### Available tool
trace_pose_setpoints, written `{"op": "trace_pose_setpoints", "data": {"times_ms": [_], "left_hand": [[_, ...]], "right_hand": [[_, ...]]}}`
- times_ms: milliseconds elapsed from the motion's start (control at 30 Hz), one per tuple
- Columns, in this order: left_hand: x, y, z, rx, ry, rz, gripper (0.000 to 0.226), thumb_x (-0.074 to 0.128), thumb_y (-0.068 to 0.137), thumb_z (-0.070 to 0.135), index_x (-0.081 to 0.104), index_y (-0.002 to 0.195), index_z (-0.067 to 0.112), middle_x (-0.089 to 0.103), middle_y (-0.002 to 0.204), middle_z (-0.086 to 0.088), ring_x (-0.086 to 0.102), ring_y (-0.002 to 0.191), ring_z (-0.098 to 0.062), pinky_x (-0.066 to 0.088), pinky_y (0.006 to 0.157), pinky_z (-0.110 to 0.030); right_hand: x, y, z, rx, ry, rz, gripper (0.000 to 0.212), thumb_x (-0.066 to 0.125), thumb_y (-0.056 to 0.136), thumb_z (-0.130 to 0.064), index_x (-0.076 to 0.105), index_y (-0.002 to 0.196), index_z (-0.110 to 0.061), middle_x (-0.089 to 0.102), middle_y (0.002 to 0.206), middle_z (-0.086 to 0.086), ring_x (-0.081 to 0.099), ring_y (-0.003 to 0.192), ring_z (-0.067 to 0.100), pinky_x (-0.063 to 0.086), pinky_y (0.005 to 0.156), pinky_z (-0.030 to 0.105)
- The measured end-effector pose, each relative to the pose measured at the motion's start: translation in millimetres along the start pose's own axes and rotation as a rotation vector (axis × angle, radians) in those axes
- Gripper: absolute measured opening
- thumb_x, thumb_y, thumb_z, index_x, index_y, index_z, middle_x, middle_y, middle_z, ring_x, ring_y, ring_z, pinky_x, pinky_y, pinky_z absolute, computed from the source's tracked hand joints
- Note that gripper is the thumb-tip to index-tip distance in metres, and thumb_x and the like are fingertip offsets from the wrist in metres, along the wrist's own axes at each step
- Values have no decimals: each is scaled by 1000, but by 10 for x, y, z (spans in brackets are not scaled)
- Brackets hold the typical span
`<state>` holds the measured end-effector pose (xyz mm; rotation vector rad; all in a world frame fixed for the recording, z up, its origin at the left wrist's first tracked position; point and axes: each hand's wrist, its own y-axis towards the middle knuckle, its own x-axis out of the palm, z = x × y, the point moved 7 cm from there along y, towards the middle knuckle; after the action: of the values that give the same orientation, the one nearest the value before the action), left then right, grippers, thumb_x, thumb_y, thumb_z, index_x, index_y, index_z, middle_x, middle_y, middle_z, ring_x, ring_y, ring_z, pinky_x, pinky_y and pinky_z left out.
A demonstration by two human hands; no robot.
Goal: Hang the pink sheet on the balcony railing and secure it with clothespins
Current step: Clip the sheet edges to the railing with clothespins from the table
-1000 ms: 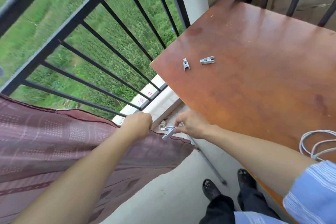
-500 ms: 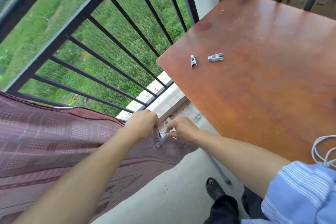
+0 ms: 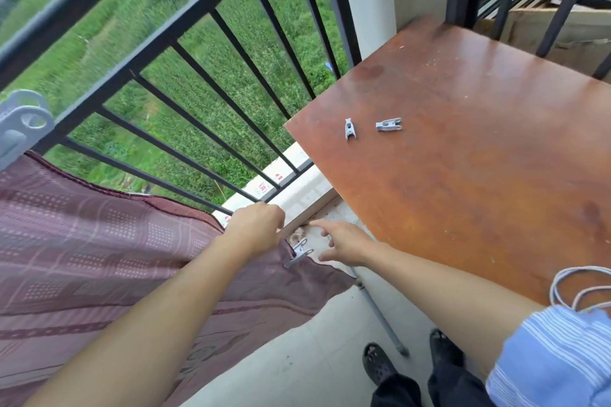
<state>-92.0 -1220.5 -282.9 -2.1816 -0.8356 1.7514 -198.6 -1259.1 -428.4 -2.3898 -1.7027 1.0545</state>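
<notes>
The pink sheet (image 3: pixel 99 241) is hung along the railing (image 3: pixel 185 33). Its edge slopes down to the left hand (image 3: pixel 258 230), by which the corner is gripped with curled fingers. A clothespin (image 3: pixel 299 253) is clamped on the hem just to the right of that hand, between it and the right hand (image 3: pixel 344 244). The right hand is spread loose and nothing is held in it. Whether a bar is caught in the clip along with the cloth cannot be told.

The step in hand is judged to be the fastening of this corner. The cloth is best held taut by the left hand while the clip is tested with a light tug. If only fabric is bitten, the clip should be reseated deep, so that cloth and bar are taken together. The grip should be let go only once the hem is seen not to slip, since a loose corner could be lifted by wind.

One sheet is counted, and four clips in all:
- the one between the hands;
- a spare clothespin (image 3: pixel 349 128) and a second spare clothespin (image 3: pixel 388 124), lying well beyond the right hand on the desk (image 3: pixel 479 208);
- a larger grey clip (image 3: pixel 20 125) on the top rail, far to the left of the left hand.

One white cable (image 3: pixel 575 287) is coiled on the desk near the right elbow. Two shoes (image 3: pixel 377 363) are seen below.
</notes>
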Motion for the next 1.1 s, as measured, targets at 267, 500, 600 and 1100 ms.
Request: {"op": "trace_pose_setpoints", "data": {"times_ms": [267, 500, 600, 1100], "left_hand": [[-299, 150, 183, 17, -158, 150, 29, 55, 88, 36, 64, 109, 18, 64, 111, -6, 60, 104, -30, 48, 79, -36], [-370, 571, 495, 76, -322, 219, 23, 51, 87, 30, 63, 101, 16, 65, 104, -5, 60, 99, -28, 47, 72, -33], [-313, 881, 585, 42, -421, 162, 25, 51, 84, 26, 64, 101, 14, 64, 104, -7, 61, 97, -28, 49, 74, -35], [8, 3378, 530, -315, -687, 161, 44, 53, 91, 45, 51, 110, 5, 50, 115, -15, 54, 108, -38, 44, 81, -44]], "right_hand": [[-919, -430, 667, 356, -176, 184, 61, 68, 82, -38, 46, 138, -28, 60, 133, 2, 58, 117, 24, 47, 89, 33], [-1423, -623, 929, 479, -232, 317, 53, 63, 88, -41, 48, 136, -28, 57, 136, 2, 55, 122, 24, 46, 93, 33], [-1573, -557, 1057, 514, -251, 327, 51, 62, 89, -42, 48, 136, -28, 58, 134, 3, 55, 120, 24, 46, 91, 33], [-2556, 1164, 1913, 387, -336, 513, 55, 58, 88, -41, 41, 140, -28, 45, 134, 0, 42, 124, 23, 45, 89, 38]]}}
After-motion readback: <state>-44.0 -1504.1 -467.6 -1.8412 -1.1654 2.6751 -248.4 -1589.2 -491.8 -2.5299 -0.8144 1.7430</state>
